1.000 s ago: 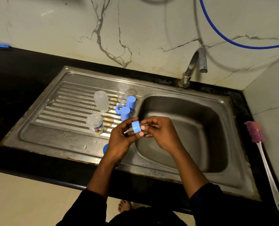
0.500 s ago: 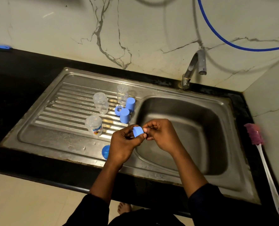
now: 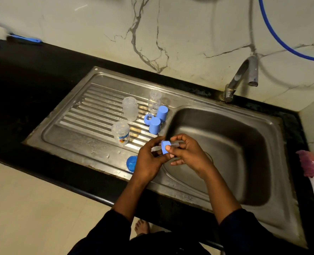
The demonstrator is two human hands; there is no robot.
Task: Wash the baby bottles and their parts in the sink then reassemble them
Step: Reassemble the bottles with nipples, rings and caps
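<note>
**Collar + teat being mated over the basin rim**

Sink (image 3: pixel 226 126) and drainboard (image 3: pixel 90 115) same as 1 s before. Three clear bottles (image 3: pixel 130 111) stood on the ribs, two blue caps (image 3: pixel 154 125) and a spare ring (image 3: pixel 147 119) just beside them, blue lid (image 3: pixel 132 162) near the front edge. Nothing on the board had moved.

Left hand (image 3: pixel 148 161) and right hand (image 3: pixel 191 153) met above the basin's left rim.

- **Change:** rt thumb, prev. off to the side with the clear teat (image 3: pixel 176 144), had come onto the collar (image 3: pixel 165 146), which had turned slightly.
- **Judged:** teat being seated, so reassembly was under way; bottles not yet fitted.
- **Grip:** collar was pinched from both sides, left thumb + fingertips on one side, rt thumb + index on the other. Teat poked out under the curled rt fingers. How far it was seated, couldn't tell.
</note>
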